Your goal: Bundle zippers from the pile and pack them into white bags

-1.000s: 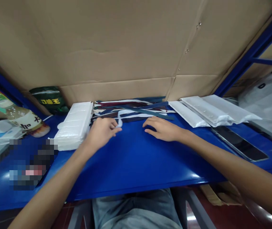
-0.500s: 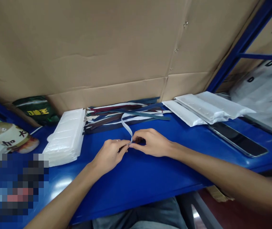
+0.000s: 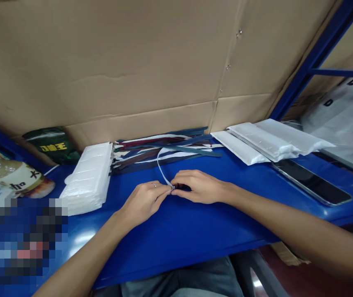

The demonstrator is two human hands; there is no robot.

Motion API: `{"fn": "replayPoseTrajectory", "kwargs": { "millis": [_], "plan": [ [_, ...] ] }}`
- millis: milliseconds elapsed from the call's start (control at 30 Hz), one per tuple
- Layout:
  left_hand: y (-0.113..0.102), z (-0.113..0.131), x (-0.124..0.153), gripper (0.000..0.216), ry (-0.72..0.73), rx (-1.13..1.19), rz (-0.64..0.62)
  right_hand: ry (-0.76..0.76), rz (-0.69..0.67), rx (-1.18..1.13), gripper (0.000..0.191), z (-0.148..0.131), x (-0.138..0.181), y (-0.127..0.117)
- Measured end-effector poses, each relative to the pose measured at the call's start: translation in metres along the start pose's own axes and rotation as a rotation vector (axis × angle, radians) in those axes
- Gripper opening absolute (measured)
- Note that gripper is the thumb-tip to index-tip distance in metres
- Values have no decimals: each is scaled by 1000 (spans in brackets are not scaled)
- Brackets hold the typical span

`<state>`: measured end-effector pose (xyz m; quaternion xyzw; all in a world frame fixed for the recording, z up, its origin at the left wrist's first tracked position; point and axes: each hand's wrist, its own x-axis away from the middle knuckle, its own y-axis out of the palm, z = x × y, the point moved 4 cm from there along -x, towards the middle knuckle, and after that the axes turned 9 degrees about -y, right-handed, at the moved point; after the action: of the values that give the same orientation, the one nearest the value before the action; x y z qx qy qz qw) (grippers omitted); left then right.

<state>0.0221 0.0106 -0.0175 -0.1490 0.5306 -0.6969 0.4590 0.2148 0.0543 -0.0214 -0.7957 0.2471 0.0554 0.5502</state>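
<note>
Over the middle of the blue table [image 3: 176,235], my left hand [image 3: 144,202] and my right hand [image 3: 196,186] meet at the fingertips. Both are closed in a pinch on the near end of a thin white fabric strip [image 3: 161,170]. From my fingers the strip curves up and away to a pile of strips [image 3: 151,152] in white, dark blue, teal, maroon and brown along the back of the table. The pinched end is mostly covered by my fingertips, so its exact shape is hidden.
A stack of white padded envelopes [image 3: 86,177] stands left of the strips. More white envelopes [image 3: 250,140] lie at the back right, beside a phone [image 3: 312,181]. A bottle [image 3: 18,175] and a dark green packet [image 3: 51,144] are at far left. Cardboard [image 3: 148,62] walls the back.
My fingertips have drawn closer together around the strip's end, and the strip now looks straighter and narrower. The view has shifted slightly.
</note>
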Motion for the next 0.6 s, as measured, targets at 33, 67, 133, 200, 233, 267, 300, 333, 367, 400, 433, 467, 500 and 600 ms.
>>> {"fn": "replayPoseTrajectory", "kwargs": {
  "millis": [33,67,133,200,233,267,300,333,367,400,433,467,500,600],
  "plan": [
    [0,1,0,27,-7,6,1,-6,0,19,25,-1,0,0],
    [-1,1,0,27,-24,10,5,-11,-2,42,23,-1,0,1],
    [-2,2,0,25,-74,17,21,-15,-4,93,24,-2,0,1],
    [-4,4,0,24,-108,33,35,-10,-1,110,25,-3,0,1],
    [-5,5,-1,22,-116,43,37,-2,5,97,25,-3,0,1],
    [-5,6,-1,22,-119,52,37,10,13,71,23,-3,0,1],
    [-5,6,-1,21,-120,61,33,28,25,38,20,-3,0,1],
    [-6,7,-2,21,-123,70,26,50,42,2,18,-3,-1,1],
    [-6,8,-2,21,-127,83,21,70,62,-35,17,-3,-1,1],
    [-6,8,-3,21,-128,100,18,82,83,-72,20,-3,-1,1],
    [-6,9,-3,21,-128,118,18,83,104,-109,23,-4,-2,1],
    [-7,9,-3,21,-124,134,20,74,125,-143,27,-5,-2,1],
    [-8,10,-3,21,-118,144,25,59,145,-175,29,-6,-3,0],
    [-12,11,-3,19,-97,120,27,18,183,-246,29,-8,-3,-4]
  ]
}}
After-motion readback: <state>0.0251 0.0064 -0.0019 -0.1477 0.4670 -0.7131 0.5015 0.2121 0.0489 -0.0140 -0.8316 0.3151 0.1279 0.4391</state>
